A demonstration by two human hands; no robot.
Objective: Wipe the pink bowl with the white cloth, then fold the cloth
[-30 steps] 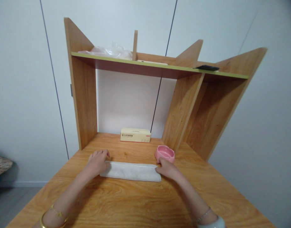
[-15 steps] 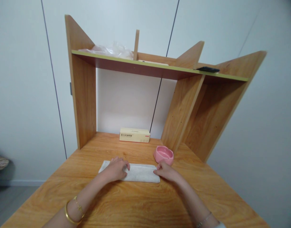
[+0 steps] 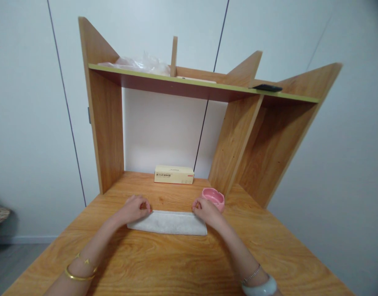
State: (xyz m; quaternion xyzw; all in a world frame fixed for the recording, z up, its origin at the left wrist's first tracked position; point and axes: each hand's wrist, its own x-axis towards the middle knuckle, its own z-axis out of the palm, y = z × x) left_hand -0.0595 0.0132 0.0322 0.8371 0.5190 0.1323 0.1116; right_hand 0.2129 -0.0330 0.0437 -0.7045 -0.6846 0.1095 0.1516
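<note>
A whitish folded cloth [image 3: 170, 223] lies as a long flat strip across the desk in front of me. At its far left corner, my left hand [image 3: 136, 209] is closed in a pinch on the far edge, thumb against fingertips. My right hand [image 3: 206, 210] pinches the same far edge near the right end in a like way. Behind that hand, and partly covered by it, stands a pink ashtray [image 3: 216, 197] with a faceted rim.
Against the back of the wooden desk [image 3: 176, 263] stands a cream box [image 3: 173, 174] with printed lettering. A wooden shelf unit [image 3: 109, 131] rises around it. On its upper board lie a clear plastic bag [image 3: 139, 65] and a dark flat object [image 3: 267, 88].
My left hand has shifted left and back to the cloth's far left corner, its fingers now pinched. My right hand has moved slightly left and back along the far edge.
</note>
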